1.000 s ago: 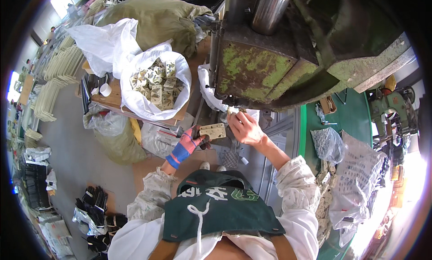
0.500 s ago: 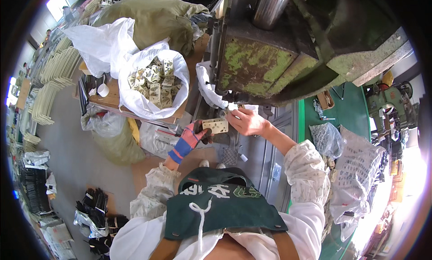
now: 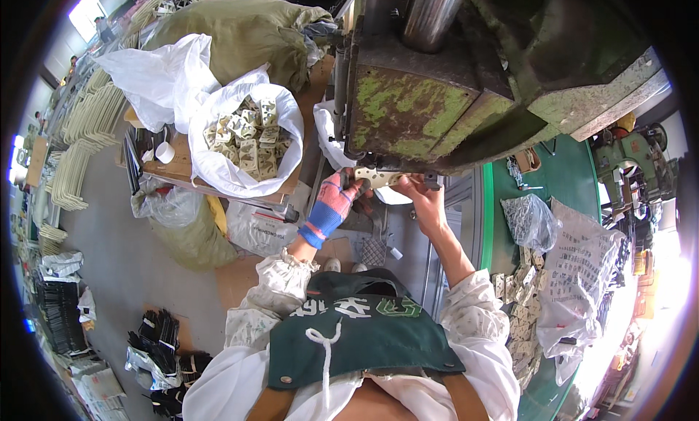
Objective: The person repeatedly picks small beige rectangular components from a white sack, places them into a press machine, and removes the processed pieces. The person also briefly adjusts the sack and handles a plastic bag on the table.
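Note:
A cream plate with several holes point(image 3: 377, 177) spans my two hands under the front edge of a large green press point(image 3: 411, 104). My left hand point(image 3: 337, 200), in a pink and blue work glove, pinches the plate's left end. At its right end, the bare fingers of my right hand point(image 3: 425, 197) are closed on it. The press head hangs just above the plate and hides part of the tooling there.
To the left, a white sack point(image 3: 291, 148) full of similar plates stands on a wooden board. Behind it lies a big olive sack point(image 3: 233, 35). On my right, a green table point(image 3: 550, 184) bears a clear bag of small parts point(image 3: 530, 223) and a pile of plates point(image 3: 523, 304).
Both hands have moved forward with the plate, up to the press. My right hand has shifted right and now grips the plate's right end.

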`<action>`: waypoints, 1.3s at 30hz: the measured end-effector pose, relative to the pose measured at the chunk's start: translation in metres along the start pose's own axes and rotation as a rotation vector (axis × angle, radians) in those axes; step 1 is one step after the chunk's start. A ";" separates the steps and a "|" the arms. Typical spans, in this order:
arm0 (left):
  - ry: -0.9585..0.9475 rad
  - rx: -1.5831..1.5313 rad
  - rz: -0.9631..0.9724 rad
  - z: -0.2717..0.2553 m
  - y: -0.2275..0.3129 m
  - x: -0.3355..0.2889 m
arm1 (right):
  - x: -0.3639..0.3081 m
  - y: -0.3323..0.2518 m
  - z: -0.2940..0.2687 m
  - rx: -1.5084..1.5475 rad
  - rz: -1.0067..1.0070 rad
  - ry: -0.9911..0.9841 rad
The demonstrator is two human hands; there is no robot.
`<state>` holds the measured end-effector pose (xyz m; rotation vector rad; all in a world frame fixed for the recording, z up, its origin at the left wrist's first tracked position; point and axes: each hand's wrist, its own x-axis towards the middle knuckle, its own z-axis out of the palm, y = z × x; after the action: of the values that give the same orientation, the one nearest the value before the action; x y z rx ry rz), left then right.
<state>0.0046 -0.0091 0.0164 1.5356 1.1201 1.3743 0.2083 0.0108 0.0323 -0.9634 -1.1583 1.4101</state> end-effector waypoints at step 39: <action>-0.038 -0.609 -0.697 0.003 -0.017 -0.007 | -0.025 -0.043 0.018 -0.389 -0.075 -0.044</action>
<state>0.0058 -0.0104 -0.0017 0.6385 0.9551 1.0440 0.2041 -0.0159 0.0774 -1.1473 -1.5216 1.1721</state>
